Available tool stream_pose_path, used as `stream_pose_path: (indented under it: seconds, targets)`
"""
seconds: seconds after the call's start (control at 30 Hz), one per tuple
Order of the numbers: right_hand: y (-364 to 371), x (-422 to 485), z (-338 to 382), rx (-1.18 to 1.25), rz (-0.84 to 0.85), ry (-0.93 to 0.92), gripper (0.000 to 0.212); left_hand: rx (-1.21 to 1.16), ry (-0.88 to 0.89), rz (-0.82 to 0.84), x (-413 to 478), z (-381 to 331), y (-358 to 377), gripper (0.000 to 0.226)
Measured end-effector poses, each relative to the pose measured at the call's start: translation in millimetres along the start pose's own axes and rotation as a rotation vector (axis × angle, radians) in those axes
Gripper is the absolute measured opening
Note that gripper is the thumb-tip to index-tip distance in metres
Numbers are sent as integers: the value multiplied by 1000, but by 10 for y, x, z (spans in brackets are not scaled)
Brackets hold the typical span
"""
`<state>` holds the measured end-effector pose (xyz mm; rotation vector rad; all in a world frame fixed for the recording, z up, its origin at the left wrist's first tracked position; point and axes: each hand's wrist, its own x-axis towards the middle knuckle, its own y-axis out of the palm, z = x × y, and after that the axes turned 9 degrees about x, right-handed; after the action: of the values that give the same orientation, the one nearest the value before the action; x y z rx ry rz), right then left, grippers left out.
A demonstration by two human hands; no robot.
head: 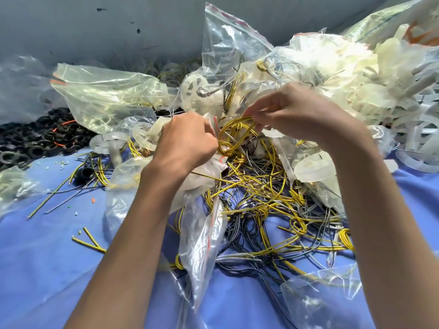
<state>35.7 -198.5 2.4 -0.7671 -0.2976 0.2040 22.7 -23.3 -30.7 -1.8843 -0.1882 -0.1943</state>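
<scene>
While a big blue cloth (59,269) fills the bottom of the frame, a grey wall (95,24) runs across the top. A huge heap of white plastic parts (344,72) sits in the upper right, mixed with see-through bags. Under it, in the middle and lower right, a mess of wires (266,205) lies on the cloth, yellow ones and dark ones all tangled up. A big clear bag (102,91) lies crumpled in the upper left. Below it, at the left edge, there is a pile of black rings (47,141).

Two bare arms come up from the bottom of the frame. The left hand (187,138) is in the middle, with its fingers curled tight round the top of a small clear bag (202,233). The bag has a thin red strip and hangs down under the hand. The right hand (299,115) is just right of the middle. Its thumb and fingers pinch the top of a yellow wire loop (234,136). The loop is wound round a few times and hangs between the two hands, above the mess of wires. Its left side is just beside the left hand, but you cannot tell if they touch.

Two short yellow wire pieces (89,241) lie in the lower left. A tiny orange bit (93,200) sits on the cloth above them.
</scene>
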Motion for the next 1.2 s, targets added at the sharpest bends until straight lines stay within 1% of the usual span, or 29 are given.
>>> stream_pose_path:
  seconds: [0.13, 0.3, 0.37, 0.43, 0.47, 0.5, 0.53, 0.57, 0.63, 0.67, 0.7, 0.77, 0.8, 0.83, 0.9, 0.97, 1.03, 1.1, 1.13, 1.2]
  targets:
    - [113, 29, 66, 43, 53, -27, 30, -79, -5, -82, -12, -65, -118, 32]
    - [261, 55, 175, 195, 122, -107, 28, -210, 80, -222, -37, -188, -249, 34]
    - [285, 1, 190, 188, 235, -160, 35, -267, 113, -271, -50, -207, -302, 36]
    - [244, -65, 196, 146, 412, -185, 23, -350, 133, -296, -65, -217, -353, 45]
    - [213, -89, 202, 122, 466, -189, 22, -394, 141, -302, -72, -222, -375, 46]
    - [187, -91, 202, 107, 460, -196, 29, -431, 152, -302, -80, -227, -393, 45]
    - [167, -79, 203, 124, 404, -201, 38, -458, 164, -296, -85, -230, -407, 45]
    - [150, -65, 221, 200, 323, -206, 44, -478, 177, -286, -91, -231, -418, 44]
    - [130, -50, 251, 382, 217, -249, 45, -512, 201, -262, -100, -239, -436, 44]
    - [144, -63, 275, 388, 227, -272, 39, -536, 213, -251, -105, -243, -446, 43]
    - [168, -79, 292, 326, 279, -285, 28, -568, 226, -239, -110, -248, -458, 43]
    - [231, -98, 314, 139, 452, -250, 8, -649, 248, -210, -123, -255, -480, 41]
    - [252, -108, 325, 75, 504, -219, 8, -677, 252, -199, -125, -254, -486, 40]
    - [259, -114, 326, 39, 508, -213, 12, -690, 250, -195, -125, -246, -486, 39]
    - [221, -137, 355, 18, 409, -243, 20, -699, 235, -202, -121, -226, -479, 38]
    - [141, -156, 378, -128, 312, -276, 20, -717, 212, -209, -115, -210, -480, 38]
    - [81, -162, 369, -252, 303, -267, 23, -735, 198, -211, -109, -205, -487, 37]
    - [81, -166, 393, -232, 298, -283, 36, -737, 194, -214, -104, -207, -492, 37]
    - [99, -163, 412, -189, 269, -294, 39, -735, 195, -215, -107, -211, -491, 37]
    - [136, -149, 434, -70, 157, -371, 36, -731, 197, -223, -113, -216, -492, 38]
